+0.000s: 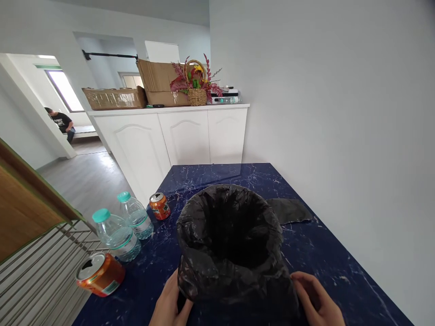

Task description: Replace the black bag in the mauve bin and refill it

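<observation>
A black plastic garbage bag lines a round trash bin, its edge folded outward over the rim. The bin itself is covered by the plastic, and its inside is dark. My left hand holds the bag low on the left side, with some fingertips hidden by the plastic. On the right, my right hand pinches the bag's lower edge between thumb and fingers. Another piece of flat black plastic lies behind the bin to the right.
Left of the bin stand two orange soda cans and two clear bottles with teal caps, along the edge of the blue marbled table. A wire rack borders the left. White cabinets stand beyond; a person sits farther off.
</observation>
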`<action>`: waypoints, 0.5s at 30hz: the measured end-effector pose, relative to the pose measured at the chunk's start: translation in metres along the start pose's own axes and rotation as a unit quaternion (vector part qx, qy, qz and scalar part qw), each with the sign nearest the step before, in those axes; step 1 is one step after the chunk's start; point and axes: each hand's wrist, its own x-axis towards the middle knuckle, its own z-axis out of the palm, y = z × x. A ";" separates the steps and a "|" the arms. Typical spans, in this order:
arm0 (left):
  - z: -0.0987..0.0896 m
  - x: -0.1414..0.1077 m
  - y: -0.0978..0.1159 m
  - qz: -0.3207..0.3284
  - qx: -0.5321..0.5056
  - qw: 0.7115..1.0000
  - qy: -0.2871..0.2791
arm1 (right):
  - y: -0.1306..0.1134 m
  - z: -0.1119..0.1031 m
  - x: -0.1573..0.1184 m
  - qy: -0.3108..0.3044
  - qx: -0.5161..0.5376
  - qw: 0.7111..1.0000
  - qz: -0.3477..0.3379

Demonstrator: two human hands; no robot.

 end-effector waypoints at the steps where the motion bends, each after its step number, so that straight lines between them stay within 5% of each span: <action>1: 0.000 0.000 0.002 0.009 0.005 1.000 0.006 | 0.004 0.001 0.001 -0.024 -0.014 1.000 -0.005; 4: -0.001 0.002 0.006 0.042 0.024 0.998 0.034 | -0.001 0.008 0.001 -0.074 -0.050 0.996 -0.029; 9: -0.004 0.007 0.012 0.051 0.014 0.997 0.050 | -0.015 0.015 -0.006 -0.042 -0.083 0.994 -0.058; 15: -0.011 0.005 0.022 0.033 0.025 0.998 0.038 | -0.008 0.007 -0.007 -0.076 -0.088 0.993 -0.034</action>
